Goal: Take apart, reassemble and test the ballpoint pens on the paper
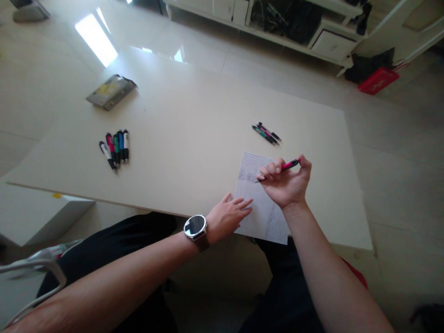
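Note:
My right hand is closed around a pink and black pen, its thumb at the upper end and the tip pointing left over the paper. Beneath lies a sheet of paper with dense marks along its top and lower right; its near edge hangs past the table edge. My left hand, with a watch on the wrist, rests with fingers spread on the sheet's left side. Just beyond the paper lie several slim pens, one green and one purple among them.
The white table also bears a row of several thicker pens at the left and a grey and yellow packet behind them. A white cabinet stands across the floor, near a red bag. My legs are under the table's front edge.

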`<state>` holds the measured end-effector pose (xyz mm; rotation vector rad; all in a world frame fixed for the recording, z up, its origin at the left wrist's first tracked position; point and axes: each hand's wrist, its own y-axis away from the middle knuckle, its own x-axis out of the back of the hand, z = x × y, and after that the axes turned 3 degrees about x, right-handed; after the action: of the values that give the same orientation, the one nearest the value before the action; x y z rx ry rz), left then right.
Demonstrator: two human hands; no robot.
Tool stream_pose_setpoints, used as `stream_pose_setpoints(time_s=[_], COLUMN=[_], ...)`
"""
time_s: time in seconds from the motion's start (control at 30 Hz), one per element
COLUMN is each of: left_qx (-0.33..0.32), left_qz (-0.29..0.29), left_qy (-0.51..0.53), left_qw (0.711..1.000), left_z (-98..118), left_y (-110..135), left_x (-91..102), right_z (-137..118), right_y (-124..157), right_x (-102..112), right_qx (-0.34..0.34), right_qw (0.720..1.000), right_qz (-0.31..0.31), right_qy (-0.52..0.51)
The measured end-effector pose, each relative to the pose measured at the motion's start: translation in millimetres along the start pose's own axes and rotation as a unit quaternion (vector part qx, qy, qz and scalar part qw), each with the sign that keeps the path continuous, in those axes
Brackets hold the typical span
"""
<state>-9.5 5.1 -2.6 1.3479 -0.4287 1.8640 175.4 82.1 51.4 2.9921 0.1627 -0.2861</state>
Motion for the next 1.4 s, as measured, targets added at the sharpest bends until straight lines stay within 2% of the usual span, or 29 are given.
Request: stream_pose_setpoints(time_s=[0.23,0.43,0.8,0.93,1.2,1.4], left_qx=[0.075,0.134,0.150,0.148,0.152,0.150], left_qz=[0.002,0.009,-0.021,-0.041,-0.059,-0.050], left_qy=[-0.036,-0.027,-0.036,-0.033,-0.031,-0.030], left_qw=[0.997,0.991,0.988,0.987,0.986,0.987], left_z=[-4.1,-7.3,2.9,3.8,5.7,6.0], left_y=[9.8,13.3,12.3,10.6,9.5,10.3], left_x=[9.9,11.1,12.1,16.4,22.0,20.0], right_z=[9.5,19.0,27.9,27.5,25.0,24.3], right_y=[-8.1,-10.5,-13.9,-13.4,-11.6,-10.8], right_x=[-14.5,-23.0,-28.3,-28.5,-32.3,-35.8], right_qx=[-0.034,-0.006,-0.034,-0.038,-0.090,-0.101], right_qw=[0.999,0.999,0.997,0.993,0.971,0.972], right_qz=[0.002,-0.041,-0.008,-0.017,-0.018,-0.024], right_qy=[-0.003,0.025,-0.073,-0.106,-0.220,-0.209])
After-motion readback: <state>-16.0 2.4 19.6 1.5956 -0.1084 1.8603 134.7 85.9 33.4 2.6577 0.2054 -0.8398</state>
